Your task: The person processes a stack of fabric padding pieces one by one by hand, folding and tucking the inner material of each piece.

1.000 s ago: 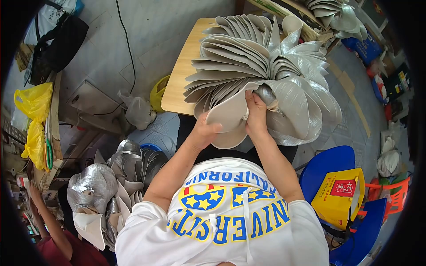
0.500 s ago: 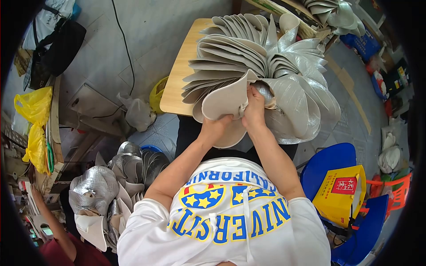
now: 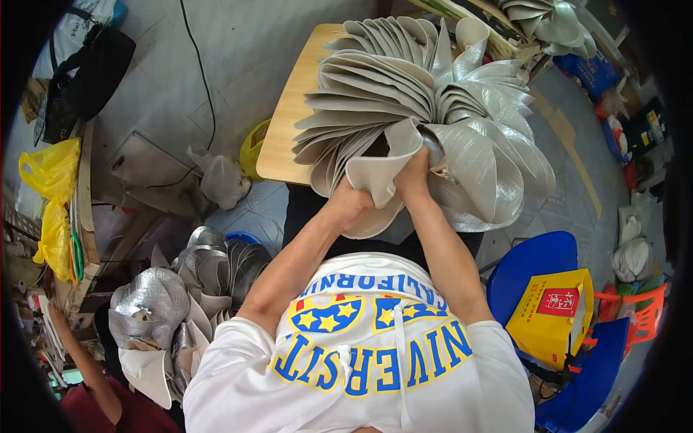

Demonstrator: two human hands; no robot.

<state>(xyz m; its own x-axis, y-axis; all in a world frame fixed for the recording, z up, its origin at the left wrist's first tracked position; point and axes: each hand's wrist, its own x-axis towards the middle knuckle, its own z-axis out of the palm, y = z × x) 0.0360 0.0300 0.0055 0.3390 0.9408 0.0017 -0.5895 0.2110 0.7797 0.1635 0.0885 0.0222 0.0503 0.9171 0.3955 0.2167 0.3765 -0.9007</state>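
Note:
A curved beige-grey piece of padded sheet (image 3: 375, 177) is bent between my hands at the near side of a big bundle. My left hand (image 3: 351, 206) is closed around its lower left edge. My right hand (image 3: 413, 175) grips the right edge, its fingertips partly hidden behind the fold. Around it fans the bundle of similar pieces (image 3: 375, 90), matte grey on one side and shiny silver on the other. Some silver-faced pieces (image 3: 484, 162) curl outward just right of my right hand. Beneath the bundle is a light wooden tabletop (image 3: 289, 148).
More silver and grey pieces (image 3: 148, 310) are heaped at lower left, near another person's arm (image 3: 83, 350). A blue chair (image 3: 538, 263) holding a yellow bag (image 3: 552, 314) stands close on my right. Yellow plastic bags (image 3: 54, 173) hang at left.
The piece has been bent and its upper left part drawn in to the right. My left hand has turned into a tighter grip; my right hand has shifted slightly down.

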